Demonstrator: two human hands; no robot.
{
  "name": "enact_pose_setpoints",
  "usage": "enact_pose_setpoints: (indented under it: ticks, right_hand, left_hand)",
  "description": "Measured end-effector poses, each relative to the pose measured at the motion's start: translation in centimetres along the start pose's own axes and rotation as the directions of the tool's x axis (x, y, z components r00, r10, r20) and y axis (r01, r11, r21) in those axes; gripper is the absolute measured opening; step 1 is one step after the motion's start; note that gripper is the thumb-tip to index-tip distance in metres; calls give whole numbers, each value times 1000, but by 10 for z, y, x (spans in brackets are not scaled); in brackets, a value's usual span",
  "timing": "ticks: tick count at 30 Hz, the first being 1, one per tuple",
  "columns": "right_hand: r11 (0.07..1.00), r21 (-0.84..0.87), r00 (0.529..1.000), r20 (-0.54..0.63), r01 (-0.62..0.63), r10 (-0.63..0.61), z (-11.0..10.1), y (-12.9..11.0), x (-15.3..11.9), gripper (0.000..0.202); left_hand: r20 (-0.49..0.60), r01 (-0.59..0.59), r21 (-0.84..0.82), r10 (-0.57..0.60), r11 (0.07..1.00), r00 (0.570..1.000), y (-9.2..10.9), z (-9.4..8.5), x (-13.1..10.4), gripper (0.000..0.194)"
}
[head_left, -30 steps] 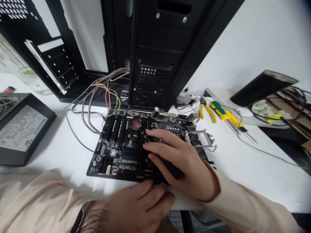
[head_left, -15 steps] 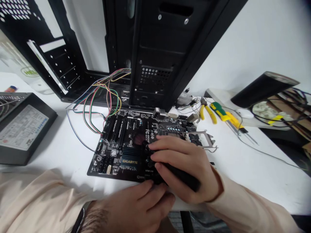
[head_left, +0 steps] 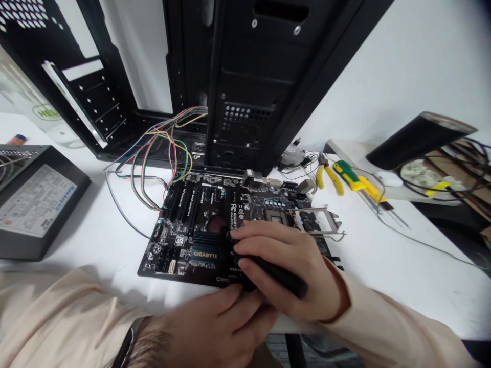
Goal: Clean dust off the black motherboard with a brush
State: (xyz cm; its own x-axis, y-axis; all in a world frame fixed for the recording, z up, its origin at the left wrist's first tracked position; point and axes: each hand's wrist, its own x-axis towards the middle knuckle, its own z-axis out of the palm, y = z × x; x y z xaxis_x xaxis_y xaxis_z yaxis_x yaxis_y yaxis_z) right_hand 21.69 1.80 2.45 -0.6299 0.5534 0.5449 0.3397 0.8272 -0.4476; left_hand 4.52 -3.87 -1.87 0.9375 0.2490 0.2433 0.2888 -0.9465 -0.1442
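Observation:
A black motherboard [head_left: 207, 214] lies flat on the white table, its CPU socket frame [head_left: 324, 220] swung open at the right side. My right hand [head_left: 280, 260] is closed around the black handle of a brush [head_left: 218, 224], whose dark reddish bristles touch the board just above the GIGABYTE heatsink [head_left: 206, 254]. Along the front edge of the board rests my left hand [head_left: 233, 322], fingers bent at the edge; their tips are partly hidden, and whether they grip the board cannot be told.
Behind the board stands a black computer case [head_left: 249, 76] with thin coloured wires [head_left: 141, 174] trailing out. A power supply [head_left: 42, 204] sits at left. Yellow pliers [head_left: 330, 176], a green-yellow screwdriver [head_left: 347, 175] and a black cylinder [head_left: 414, 140] are at right.
My right hand and the brush have shifted slightly left across the board. My left hand stays at the front edge.

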Motion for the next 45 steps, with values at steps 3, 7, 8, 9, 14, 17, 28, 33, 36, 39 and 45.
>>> enact_pose_setpoints:
  ticks: [3, 7, 8, 9, 14, 17, 28, 33, 36, 39, 45]
  right_hand:
    - [998, -52, 1000, -19, -25, 24, 4, 2, 0, 12]
    - [986, -167, 998, -61, -11, 1, 6, 4, -2, 12]
    - [984, -178, 997, -72, -11, -2, 6, 4, -2, 12]
    - [983, -181, 996, -83, -8, -7, 5, 4, -3, 13]
    - [998, -37, 997, -58, 48, -50, -1, 2, -6, 15]
    - [999, 18, 999, -24, 36, -35, 0, 2, -7, 15]
    - [996, -71, 996, -73, -51, 46, -8, 0, -5, 14]
    - [998, 27, 997, -33, -65, 66, -6, 3, -6, 15]
    - [995, -86, 996, -78, -46, 39, -1, 7, -6, 17]
    - [998, -58, 994, -109, -37, 31, -3, 7, -6, 18]
    - [995, 88, 997, -64, -43, 49, -4, 8, -5, 10]
  left_hand:
    - [4, -2, -13, 2, 1000, 1000, 0, 2, -1, 26]
    - [-11, 10, -13, -10, 1000, 1000, 0, 6, -2, 27]
    - [-17, 10, -16, -10, 1000, 1000, 1, 6, -2, 28]
    - [-22, 7, -20, -8, 1000, 1000, 1, 6, -2, 27]
    - [-8, 3, 15, -3, 1000, 1000, 1, 3, 0, 25]
    - [-15, 14, 27, -13, 1000, 1000, 1, 2, 1, 26]
    - [-6, 25, -10, -25, 1000, 1000, 3, 5, -4, 24]
    - [-14, 18, 1, -18, 1000, 1000, 2, 4, -2, 28]
    - [-37, 37, -28, -38, 999, 999, 2, 4, -3, 30]
    - [-33, 33, -23, -34, 999, 999, 2, 3, -3, 30]
    - [6, 25, -17, -25, 1000, 1000, 2, 3, -3, 27]
